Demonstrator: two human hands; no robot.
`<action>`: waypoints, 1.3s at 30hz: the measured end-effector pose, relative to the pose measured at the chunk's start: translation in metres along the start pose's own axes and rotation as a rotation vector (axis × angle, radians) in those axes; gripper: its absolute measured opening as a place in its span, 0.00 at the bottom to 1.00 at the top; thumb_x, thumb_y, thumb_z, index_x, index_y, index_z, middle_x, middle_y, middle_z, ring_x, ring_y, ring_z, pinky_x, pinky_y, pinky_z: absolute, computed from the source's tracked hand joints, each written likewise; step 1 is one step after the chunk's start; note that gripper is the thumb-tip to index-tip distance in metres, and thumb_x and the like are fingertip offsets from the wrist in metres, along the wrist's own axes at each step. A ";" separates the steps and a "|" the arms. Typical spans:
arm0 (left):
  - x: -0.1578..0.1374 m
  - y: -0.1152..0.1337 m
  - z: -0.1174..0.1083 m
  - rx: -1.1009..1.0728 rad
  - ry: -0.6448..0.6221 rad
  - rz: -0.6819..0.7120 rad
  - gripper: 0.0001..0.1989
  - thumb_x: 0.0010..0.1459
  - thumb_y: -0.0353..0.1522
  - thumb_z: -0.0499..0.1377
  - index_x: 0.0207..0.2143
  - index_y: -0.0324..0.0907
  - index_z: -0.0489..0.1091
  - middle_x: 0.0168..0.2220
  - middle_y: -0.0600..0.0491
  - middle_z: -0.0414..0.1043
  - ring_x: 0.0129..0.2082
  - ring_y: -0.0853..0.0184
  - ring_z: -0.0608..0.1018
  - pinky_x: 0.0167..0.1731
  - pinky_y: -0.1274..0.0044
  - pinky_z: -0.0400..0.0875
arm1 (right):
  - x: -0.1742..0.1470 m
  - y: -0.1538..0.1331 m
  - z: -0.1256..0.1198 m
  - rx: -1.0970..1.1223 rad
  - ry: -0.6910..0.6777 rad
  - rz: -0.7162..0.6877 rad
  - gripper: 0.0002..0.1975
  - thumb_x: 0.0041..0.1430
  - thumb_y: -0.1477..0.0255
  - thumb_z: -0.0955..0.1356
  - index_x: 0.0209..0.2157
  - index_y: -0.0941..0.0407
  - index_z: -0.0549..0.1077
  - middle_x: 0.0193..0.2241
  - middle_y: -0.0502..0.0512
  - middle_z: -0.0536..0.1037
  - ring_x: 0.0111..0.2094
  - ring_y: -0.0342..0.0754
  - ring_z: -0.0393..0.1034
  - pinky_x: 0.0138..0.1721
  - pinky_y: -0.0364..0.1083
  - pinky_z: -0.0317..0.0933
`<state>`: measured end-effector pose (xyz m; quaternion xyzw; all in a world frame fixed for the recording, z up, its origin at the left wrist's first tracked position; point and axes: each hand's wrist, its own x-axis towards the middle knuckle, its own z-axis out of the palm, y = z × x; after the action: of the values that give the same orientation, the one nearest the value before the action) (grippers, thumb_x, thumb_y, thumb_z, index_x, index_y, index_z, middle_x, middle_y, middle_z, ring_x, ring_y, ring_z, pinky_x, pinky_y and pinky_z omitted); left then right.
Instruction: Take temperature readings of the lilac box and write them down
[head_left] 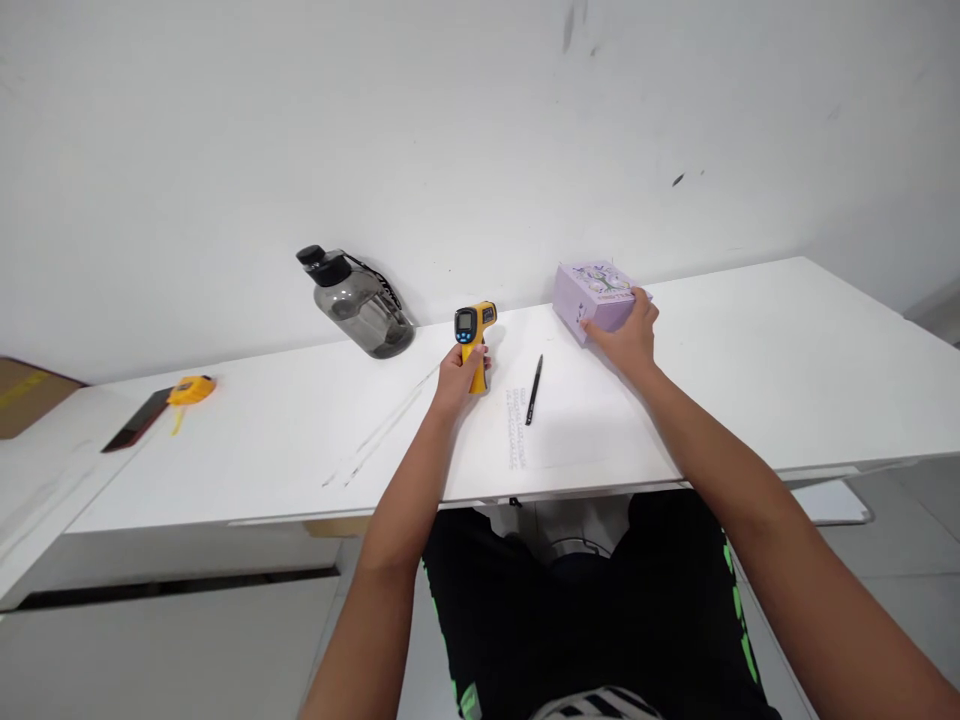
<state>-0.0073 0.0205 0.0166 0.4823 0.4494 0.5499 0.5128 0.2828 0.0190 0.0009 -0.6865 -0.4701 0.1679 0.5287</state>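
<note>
landmark: the pen [534, 390], black, lying aslant on the white desk [787, 370], its far end leaning right.
left hand [452, 378]: yours, left of the pen; fingers curled closed round the handle of the thermometer, thumb along its near side.
thermometer [472, 340]: yellow and black, left of the pen and a little beyond it; small screen and blue buttons turned toward you, any reading too small to make out.
right hand [630, 335]: yours, beyond the pen and to its right; thumb and fingers parted by the width of the box they grip, thumb on the near side, fingers over the right edge.
box [596, 300]: lilac, printed top, beyond and right of the pen, near the wall [480, 150]; cannot tell whether its base sits flat.
writing [516, 430]: faint lines just left of the pen, illegible.
bottle [364, 305]: smoky clear, black cap and strap, beyond and left of the pen, near the wall.
tape measure [193, 390]: yellow, well left of the pen.
slab [137, 420]: dark, flat, just past the tape measure from the pen.
</note>
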 end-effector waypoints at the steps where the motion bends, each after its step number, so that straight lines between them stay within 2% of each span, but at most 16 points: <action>1: -0.001 0.001 0.000 -0.033 -0.003 -0.010 0.22 0.43 0.44 0.71 0.35 0.40 0.72 0.36 0.51 0.75 0.30 0.72 0.76 0.37 0.74 0.75 | 0.000 -0.002 0.000 0.112 0.021 0.037 0.50 0.40 0.50 0.75 0.61 0.49 0.53 0.60 0.66 0.57 0.59 0.64 0.60 0.59 0.65 0.57; 3: -0.002 0.002 0.001 -0.081 -0.010 -0.021 0.22 0.40 0.40 0.73 0.35 0.40 0.72 0.35 0.52 0.74 0.31 0.71 0.76 0.37 0.74 0.75 | -0.002 -0.008 0.002 0.390 0.009 0.131 0.44 0.44 0.48 0.73 0.58 0.47 0.55 0.57 0.62 0.64 0.57 0.59 0.64 0.57 0.64 0.61; 6: -0.002 0.001 0.000 -0.104 -0.018 0.014 0.21 0.39 0.37 0.72 0.35 0.40 0.72 0.33 0.54 0.73 0.30 0.71 0.75 0.36 0.74 0.74 | -0.011 -0.022 0.007 0.830 -0.165 0.344 0.37 0.49 0.43 0.68 0.55 0.47 0.59 0.50 0.58 0.70 0.52 0.57 0.70 0.49 0.62 0.70; 8: -0.002 0.000 0.000 -0.079 -0.020 0.064 0.19 0.40 0.37 0.72 0.35 0.40 0.72 0.32 0.54 0.73 0.29 0.72 0.74 0.35 0.75 0.72 | -0.020 -0.031 0.011 1.041 -0.309 0.508 0.37 0.50 0.40 0.65 0.54 0.50 0.60 0.47 0.60 0.72 0.50 0.58 0.72 0.45 0.62 0.73; 10: -0.002 -0.002 -0.001 -0.015 -0.022 0.114 0.18 0.41 0.37 0.72 0.35 0.40 0.73 0.31 0.55 0.73 0.30 0.71 0.74 0.36 0.75 0.72 | -0.030 -0.037 0.013 1.154 -0.428 0.626 0.39 0.50 0.39 0.64 0.54 0.52 0.60 0.45 0.63 0.73 0.50 0.60 0.73 0.45 0.62 0.73; 13: -0.005 -0.004 -0.001 0.123 -0.030 0.140 0.18 0.41 0.38 0.72 0.34 0.40 0.73 0.32 0.54 0.74 0.32 0.69 0.75 0.37 0.74 0.71 | -0.040 -0.039 0.015 1.174 -0.543 0.679 0.39 0.51 0.40 0.64 0.54 0.54 0.60 0.44 0.64 0.74 0.49 0.60 0.74 0.47 0.61 0.73; 20: -0.015 -0.002 0.004 0.391 -0.068 0.127 0.18 0.44 0.43 0.69 0.31 0.39 0.74 0.29 0.52 0.76 0.31 0.65 0.76 0.34 0.72 0.71 | -0.045 -0.037 0.020 1.057 -0.621 0.572 0.36 0.54 0.39 0.61 0.55 0.49 0.61 0.45 0.62 0.75 0.48 0.59 0.75 0.49 0.66 0.70; 29: -0.015 -0.007 0.005 0.416 -0.063 0.164 0.21 0.46 0.41 0.68 0.40 0.39 0.75 0.37 0.49 0.78 0.36 0.62 0.79 0.38 0.71 0.73 | -0.047 -0.038 0.021 0.999 -0.651 0.521 0.33 0.60 0.42 0.57 0.57 0.49 0.60 0.45 0.60 0.76 0.47 0.56 0.76 0.55 0.63 0.67; 39: -0.015 -0.006 0.006 0.440 -0.047 0.160 0.20 0.46 0.40 0.68 0.41 0.40 0.75 0.38 0.48 0.79 0.38 0.61 0.80 0.39 0.71 0.73 | -0.045 -0.036 0.022 0.998 -0.656 0.524 0.34 0.59 0.42 0.59 0.57 0.49 0.61 0.44 0.61 0.77 0.45 0.55 0.77 0.53 0.61 0.69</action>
<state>-0.0009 0.0058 0.0101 0.6293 0.5066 0.4662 0.3606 0.2277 -0.0052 0.0121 -0.3634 -0.2898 0.6903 0.5544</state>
